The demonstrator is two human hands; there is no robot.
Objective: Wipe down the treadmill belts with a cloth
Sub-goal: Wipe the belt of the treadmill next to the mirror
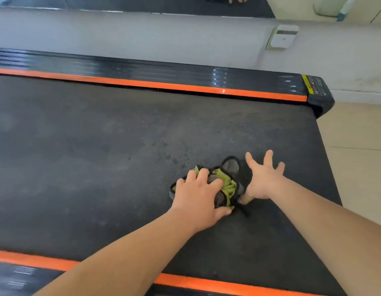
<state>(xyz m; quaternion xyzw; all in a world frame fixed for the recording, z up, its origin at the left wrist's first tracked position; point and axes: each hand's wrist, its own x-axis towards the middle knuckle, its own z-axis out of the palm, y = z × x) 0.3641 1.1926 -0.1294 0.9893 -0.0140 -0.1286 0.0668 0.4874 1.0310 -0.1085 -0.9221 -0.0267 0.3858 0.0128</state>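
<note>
A dark, dusty treadmill belt [100, 157] fills most of the view. A crumpled green and grey cloth [228, 182] with black edging lies on the belt toward its right end. My left hand [200, 193] presses down on the cloth's left part, fingers spread over it and slightly bent. Just right of the cloth, my right hand [263, 178] has its fingers splayed and straight above the belt, with its thumb touching the cloth's black edge.
Orange stripes [142, 83] and black side rails [142, 69] run along both long sides of the belt. The belt ends at the right by a black end cap [319, 95]. Beyond are tan floor [356, 135], a grey wall [142, 33] and a white wall device [283, 37].
</note>
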